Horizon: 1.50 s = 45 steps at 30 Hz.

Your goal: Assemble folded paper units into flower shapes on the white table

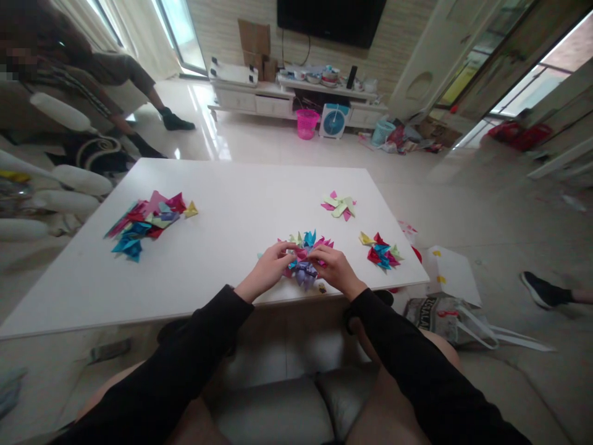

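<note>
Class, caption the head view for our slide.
Left hand and right hand handle a multicoloured origami cluster on a white table.

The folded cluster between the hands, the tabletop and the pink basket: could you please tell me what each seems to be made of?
Folded cluster: most likely paper, smooth, judging by its thin, pointed, creased tips.
Tabletop: hard, smooth and white with a faint sheen; laminate or painted board, perhaps, as no grain shows.
Pink basket: probably plastic, given its bright colour and openwork wall; finish unclear.
</note>
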Available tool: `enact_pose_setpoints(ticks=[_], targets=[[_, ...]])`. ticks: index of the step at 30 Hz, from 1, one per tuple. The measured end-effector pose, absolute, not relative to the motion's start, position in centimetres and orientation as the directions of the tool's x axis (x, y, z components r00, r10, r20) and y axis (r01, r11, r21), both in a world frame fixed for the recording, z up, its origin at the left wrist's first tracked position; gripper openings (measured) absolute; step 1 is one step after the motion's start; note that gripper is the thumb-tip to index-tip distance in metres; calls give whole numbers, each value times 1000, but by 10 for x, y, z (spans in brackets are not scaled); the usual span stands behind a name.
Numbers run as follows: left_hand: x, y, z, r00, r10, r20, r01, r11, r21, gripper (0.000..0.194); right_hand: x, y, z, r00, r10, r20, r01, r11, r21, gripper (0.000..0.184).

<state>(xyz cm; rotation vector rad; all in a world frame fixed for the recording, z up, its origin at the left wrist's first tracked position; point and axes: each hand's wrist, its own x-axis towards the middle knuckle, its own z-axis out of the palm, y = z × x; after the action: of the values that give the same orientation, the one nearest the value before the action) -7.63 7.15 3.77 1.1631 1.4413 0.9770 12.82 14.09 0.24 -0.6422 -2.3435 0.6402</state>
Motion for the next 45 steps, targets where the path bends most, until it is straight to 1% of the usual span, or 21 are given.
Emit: enact_pose_setpoints(ticks=[2, 4, 6, 8, 11, 14, 23, 28, 31, 33, 36, 38, 41, 43, 45], targets=[[-76, 72, 36, -54, 977, -207, 176, 213, 961, 42, 140, 152, 3, -654, 630, 418, 357, 744, -564, 16], [-77, 72, 34, -93, 978, -188, 180, 202, 963, 40, 158, 169, 3, -553, 738, 385, 512, 667, -542, 14], [-79, 72, 33, -123, 979, -160, 182, 181, 967, 33, 181, 189, -1, -408, 857, 317, 693, 516, -504, 12], [-81, 72, 32, -131, 982, -137, 192, 161, 968, 26, 205, 207, -8, -285, 934, 213, 815, 353, -459, 11], [-84, 71, 32, -132, 984, -118, 207, 144, 968, 20, 233, 221, -23, -170, 977, 128, 896, 207, -394, 12], [-86, 70, 33, -139, 984, -110, 216, 139, 966, 19, 248, 225, -36, -136, 984, 118, 917, 170, -361, 11], [-94, 72, 29, -124, 983, -136, 228, 162, 960, 19, 266, 233, -59, -120, 980, 159, 942, 163, -293, 14], [-103, 71, 30, -136, 979, -150, 238, 179, 955, 22, 267, 234, -53, -113, 974, 197, 946, 166, -279, 13], [-116, 70, 33, -160, 971, -175, 261, 213, 942, 27, 256, 232, -44, -139, 966, 218, 940, 198, -279, 14], [-132, 71, 32, -220, 959, -179, 298, 240, 924, 30, 240, 230, -38, -180, 957, 228, 919, 246, -309, 16], [-168, 73, 23, -359, 916, -180, 355, 312, 881, 35, 211, 224, -27, -268, 935, 234, 838, 346, -422, 20], [-198, 74, 12, -464, 867, -180, 371, 375, 850, 38, 193, 219, -18, -328, 911, 250, 779, 410, -475, 21], [-250, 70, -5, -632, 757, -168, 361, 479, 800, 42, 172, 213, -7, -392, 877, 277, 725, 480, -494, 20], [-285, 62, -16, -751, 650, -120, 384, 577, 721, 43, 164, 211, -2, -409, 868, 283, 703, 497, -509, 19], [-315, 51, -24, -825, 559, -89, 385, 670, 634, 43, 159, 211, 1, -411, 866, 286, 688, 500, -527, 19]])
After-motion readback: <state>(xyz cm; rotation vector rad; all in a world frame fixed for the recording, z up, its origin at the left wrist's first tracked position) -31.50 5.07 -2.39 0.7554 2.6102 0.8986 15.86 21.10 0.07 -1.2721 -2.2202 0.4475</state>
